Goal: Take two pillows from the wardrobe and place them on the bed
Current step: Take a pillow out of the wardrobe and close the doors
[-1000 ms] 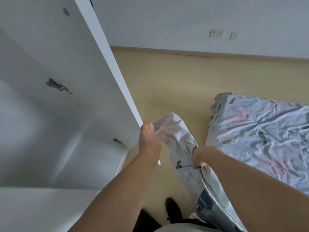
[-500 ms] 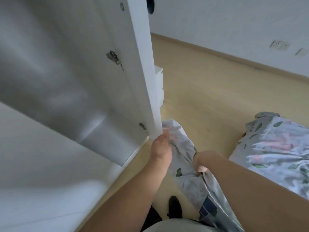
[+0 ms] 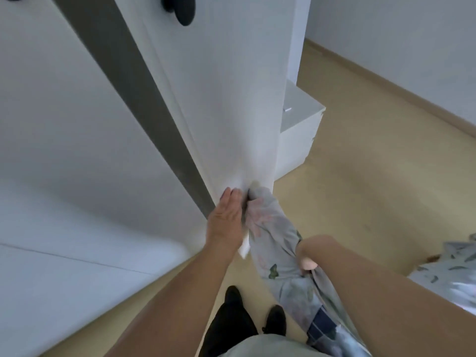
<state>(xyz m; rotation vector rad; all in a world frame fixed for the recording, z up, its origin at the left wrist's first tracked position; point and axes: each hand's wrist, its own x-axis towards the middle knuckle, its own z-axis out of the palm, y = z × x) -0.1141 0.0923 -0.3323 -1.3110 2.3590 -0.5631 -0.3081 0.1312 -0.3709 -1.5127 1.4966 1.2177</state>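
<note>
left hand (image 3: 224, 222) flat on wardrobe door (image 3: 226, 99) | right hand (image 3: 305, 256) grip clutching pillow (image 3: 278, 243), fingers hidden

Left hand (image 3: 226, 222) is flat, fingers straight and together, palm pressed on the wardrobe door (image 3: 231, 104) low down near its bottom edge, forearm reaching up to it from below. Right hand (image 3: 305, 256) sits lower and to the right of that door, fingers curled under in a tight grip on a floral pillow (image 3: 273, 243), thumb tip showing, forearm bare.
</note>
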